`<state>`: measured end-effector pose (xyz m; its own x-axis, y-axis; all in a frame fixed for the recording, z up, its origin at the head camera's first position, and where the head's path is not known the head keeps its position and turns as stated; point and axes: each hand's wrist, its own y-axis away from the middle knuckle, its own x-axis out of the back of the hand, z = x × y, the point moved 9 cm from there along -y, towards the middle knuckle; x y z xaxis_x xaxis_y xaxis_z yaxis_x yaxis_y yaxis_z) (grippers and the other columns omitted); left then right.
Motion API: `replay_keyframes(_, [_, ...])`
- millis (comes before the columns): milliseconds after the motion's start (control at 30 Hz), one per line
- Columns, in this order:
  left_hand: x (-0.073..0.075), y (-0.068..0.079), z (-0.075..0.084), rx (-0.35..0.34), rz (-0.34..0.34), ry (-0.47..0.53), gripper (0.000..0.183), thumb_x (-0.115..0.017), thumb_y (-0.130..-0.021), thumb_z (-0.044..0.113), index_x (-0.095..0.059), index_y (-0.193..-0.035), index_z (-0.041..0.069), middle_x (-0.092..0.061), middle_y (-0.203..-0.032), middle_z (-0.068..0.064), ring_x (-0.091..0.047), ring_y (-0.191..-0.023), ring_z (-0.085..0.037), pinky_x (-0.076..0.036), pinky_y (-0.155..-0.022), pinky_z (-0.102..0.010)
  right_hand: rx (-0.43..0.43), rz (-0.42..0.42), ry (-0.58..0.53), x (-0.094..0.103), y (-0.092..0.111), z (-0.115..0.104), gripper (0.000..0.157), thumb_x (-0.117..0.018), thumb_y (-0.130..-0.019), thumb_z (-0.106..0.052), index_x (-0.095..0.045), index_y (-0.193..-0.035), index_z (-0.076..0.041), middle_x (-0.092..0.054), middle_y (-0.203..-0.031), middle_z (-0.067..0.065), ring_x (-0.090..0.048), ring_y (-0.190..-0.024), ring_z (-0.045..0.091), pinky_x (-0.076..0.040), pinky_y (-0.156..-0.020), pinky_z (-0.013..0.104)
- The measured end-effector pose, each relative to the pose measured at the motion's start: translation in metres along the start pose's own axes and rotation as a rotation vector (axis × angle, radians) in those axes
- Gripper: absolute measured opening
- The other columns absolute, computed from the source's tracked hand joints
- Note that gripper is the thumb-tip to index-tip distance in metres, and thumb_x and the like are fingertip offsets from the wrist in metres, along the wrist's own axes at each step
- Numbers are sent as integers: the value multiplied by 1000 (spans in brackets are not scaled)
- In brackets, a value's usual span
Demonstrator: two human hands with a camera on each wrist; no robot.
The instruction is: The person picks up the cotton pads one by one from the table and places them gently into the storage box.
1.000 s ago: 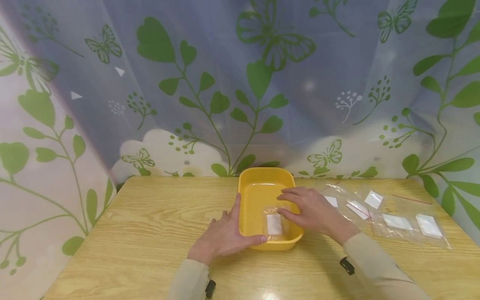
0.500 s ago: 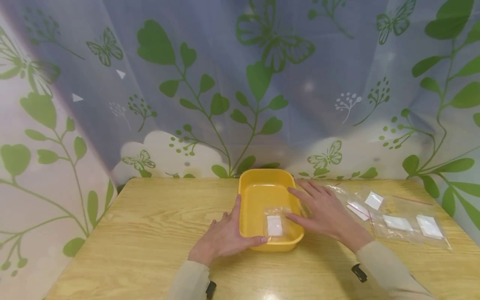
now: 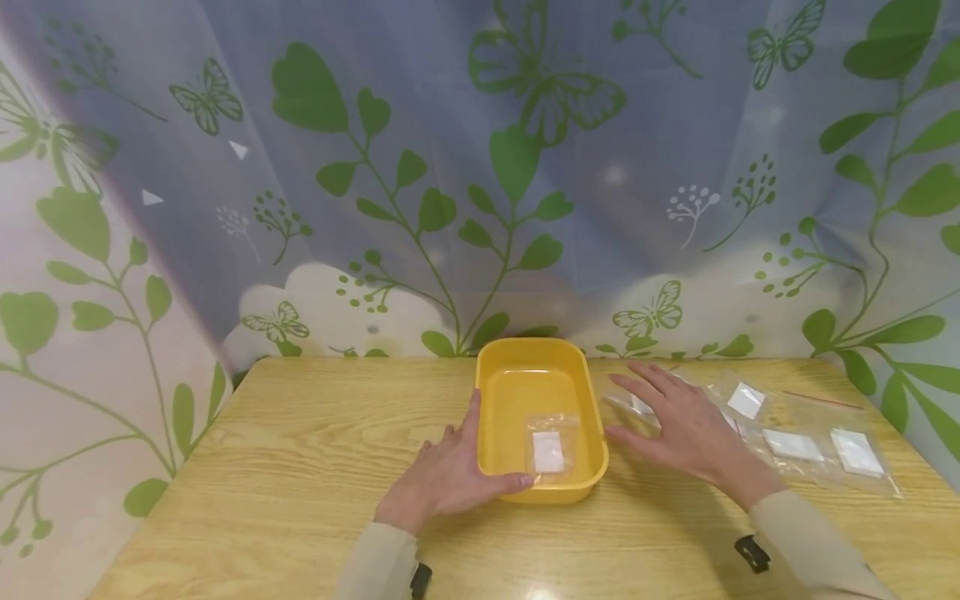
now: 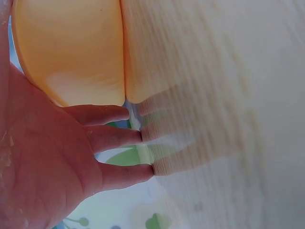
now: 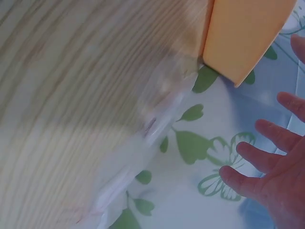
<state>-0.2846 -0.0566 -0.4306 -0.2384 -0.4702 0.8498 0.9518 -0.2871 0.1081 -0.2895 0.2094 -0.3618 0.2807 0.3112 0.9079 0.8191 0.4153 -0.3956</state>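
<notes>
Yellow tub [image 3: 523,396] stands lower centre; left hand [image 3: 444,479] touches it, right hand [image 3: 684,429] is lower right, both with fingers apart.

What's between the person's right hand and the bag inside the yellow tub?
The head view shows the tub's right wall between the right hand and the bag.

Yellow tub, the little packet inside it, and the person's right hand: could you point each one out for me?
Yellow tub [image 3: 531,395], head view: bare inside floor.
Little packet [image 3: 548,452], head view: its white middle.
Right hand [image 3: 681,427], head view: back of the hand.
</notes>
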Motion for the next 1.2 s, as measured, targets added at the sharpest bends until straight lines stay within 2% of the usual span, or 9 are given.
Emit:
replay_keyframes(467, [0, -1, 1, -8, 8, 4, 133, -62, -74, 88, 8, -166, 23, -40, -161, -24, -42, -146, -45, -28, -120, -71, -118, -48, -122, -3, 12, 43, 64, -69, -95, -45, -54, -148, -12, -51, -152, 23, -51, -133, 52, -47, -99, 74])
replay_keyframes(667, [3, -1, 2, -17, -1, 29, 131, -62, -75, 86, 9, -166, 24, -25, -169, -17, -32, -151, -49, -26, -120, -72, -163, -60, -189, -14, 12, 67, 62, -69, -96, -44, -54, -147, -11, -53, -150, 24, -49, -135, 52, -43, -104, 74])
replay_keyframes(833, [10, -3, 4, -43, 12, 66, 132, -64, -73, 87, 9, -166, 26, -18, -172, -11, -27, -154, -45, -22, -120, -74, -184, -36, -226, -20, 12, 84, 61, -69, -97, -43, -56, -145, -8, -57, -146, 24, -53, -132, 51, -45, -103, 70])
replay_keyframes(967, [10, -5, 6, -58, 2, 106, 134, -69, -72, 83, 9, -166, 28, -26, -170, -13, -31, -152, -44, -25, -118, -75, -189, -27, -230, -23, 11, 95, 59, -70, -97, -41, -57, -143, -6, -59, -144, 25, -55, -129, 51, -47, -102, 68])
replay_keyframes(1100, [6, -6, 7, -66, -19, 167, 135, -76, -69, 79, 10, -164, 38, -42, -160, -16, -42, -145, -42, -34, -113, -74, -225, -71, -234, -33, 12, 107, 63, -69, -97, -44, -55, -145, -5, -57, -145, 28, -53, -130, 54, -46, -102, 71])
replay_keyframes(1200, [5, -6, 6, -64, -29, 161, 137, -77, -67, 80, 12, -163, 40, -42, -160, -16, -43, -145, -43, -33, -114, -75, -249, -105, -245, -39, 12, 112, 65, -70, -96, -46, -56, -144, -5, -56, -145, 29, -54, -129, 55, -46, -101, 71])
